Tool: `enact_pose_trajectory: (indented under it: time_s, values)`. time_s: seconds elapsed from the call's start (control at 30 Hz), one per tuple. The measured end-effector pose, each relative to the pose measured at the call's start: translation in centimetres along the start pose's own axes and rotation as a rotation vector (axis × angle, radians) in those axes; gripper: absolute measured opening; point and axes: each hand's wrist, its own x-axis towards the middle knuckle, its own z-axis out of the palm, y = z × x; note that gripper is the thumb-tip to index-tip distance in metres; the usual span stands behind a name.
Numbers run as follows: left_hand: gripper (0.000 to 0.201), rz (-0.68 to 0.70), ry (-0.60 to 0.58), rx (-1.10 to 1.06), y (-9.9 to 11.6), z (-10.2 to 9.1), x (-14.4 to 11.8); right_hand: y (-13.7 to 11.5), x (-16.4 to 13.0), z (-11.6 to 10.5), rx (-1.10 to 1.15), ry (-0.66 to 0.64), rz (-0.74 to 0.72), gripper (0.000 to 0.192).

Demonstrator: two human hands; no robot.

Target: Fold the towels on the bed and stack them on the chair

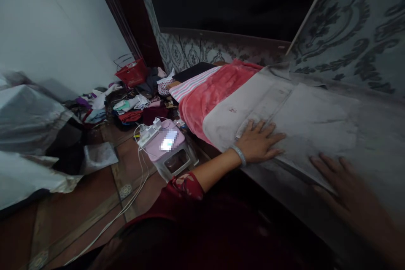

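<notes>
Grey-white trousers, or a similar folded garment, lie flat along the long cabinet top. My left hand, with a pale bracelet at its wrist, rests on the cloth, palm down and fingers spread. To the right, my right hand is also spread over the cloth near its front edge, a little blurred. Beneath the grey cloth, a pink-red plush blanket shows on the left, beside a striped cloth. Neither hand grips anything.
A pink-topped stool holds a power strip and a lit phone; white cords trail over the tiled floor. Piled clothes and a red bag lie beyond. A large dark television hangs above the cabinet.
</notes>
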Motion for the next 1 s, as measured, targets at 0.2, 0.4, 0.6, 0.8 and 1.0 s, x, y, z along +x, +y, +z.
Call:
enact_pose_trajectory:
  time_s: [0.2, 0.4, 0.6, 0.8, 1.0]
  values:
    - [0.059, 0.014, -0.017, -0.009, -0.7, -1.2, -2.2, -1.8, -0.5, 0.0, -0.068, 0.045, 0.108, 0.059]
    - [0.053, -0.032, 0.017, -0.046, -0.2, -2.5, -3.1, -4.5, 0.8, -1.0, -0.181, 0.0, 0.224, 0.057]
    - [0.056, 0.094, 0.05, -0.045, -0.5, -0.7, -3.8, -6.6, 1.4, -0.7, -0.148, -0.042, 0.208, 0.054]
    - [0.05, 0.073, 0.084, -0.029, -1.3, -0.5, -4.1, -6.7, 0.0, 0.3, 0.012, 0.173, 0.225, 0.047]
    - [0.047, 0.042, 0.077, -0.028, -2.3, -1.8, -4.2, -5.0, -1.6, -0.4, 0.314, 0.349, 0.23, 0.046]
